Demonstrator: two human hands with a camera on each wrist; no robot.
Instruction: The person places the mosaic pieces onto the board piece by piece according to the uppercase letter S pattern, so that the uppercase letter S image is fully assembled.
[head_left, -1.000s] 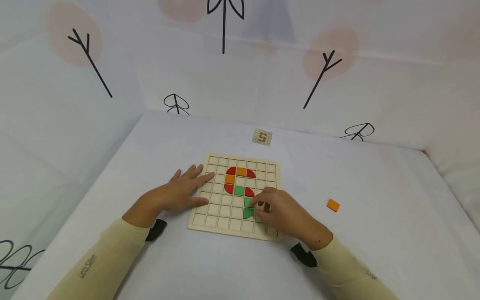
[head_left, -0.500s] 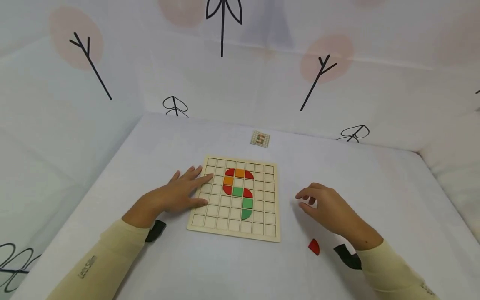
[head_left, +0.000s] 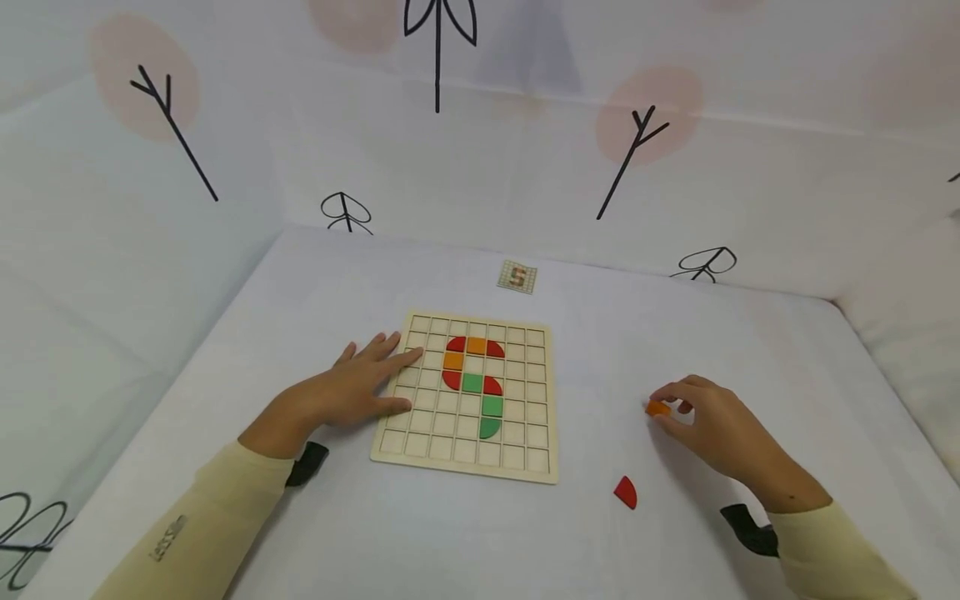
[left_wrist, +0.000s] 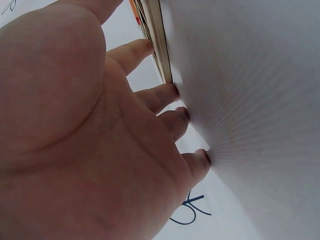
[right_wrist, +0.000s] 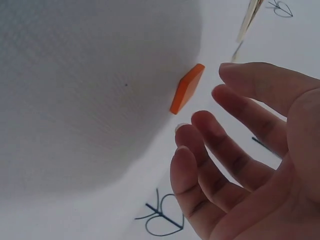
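My left hand (head_left: 356, 387) rests with spread fingers on the left edge of a pale wooden grid board (head_left: 442, 471); in the left wrist view its fingertips (left_wrist: 172, 92) meet the board's side and the cloth. Red quarter-circles, orange squares (head_left: 476, 346) and green tiles (head_left: 492, 406) form a curve on the board. To the right, my right hand (head_left: 712, 425) is around a loose orange square tile (head_left: 657, 408). The right wrist view shows loosely bent fingers, with a gap between them and the tile (right_wrist: 187, 89), which lies on the cloth.
A loose red quarter-circle tile (head_left: 626, 492) lies right of the board, nearer to me. Beyond the board is a small card (head_left: 517, 277) printed with a similar curve on a grid. White printed cloth covers the table and rises behind it.
My right hand has left the board's green tiles and moved right to the loose orange tile. The red quarter-circle tile on the cloth came into view. My left hand stays in place.
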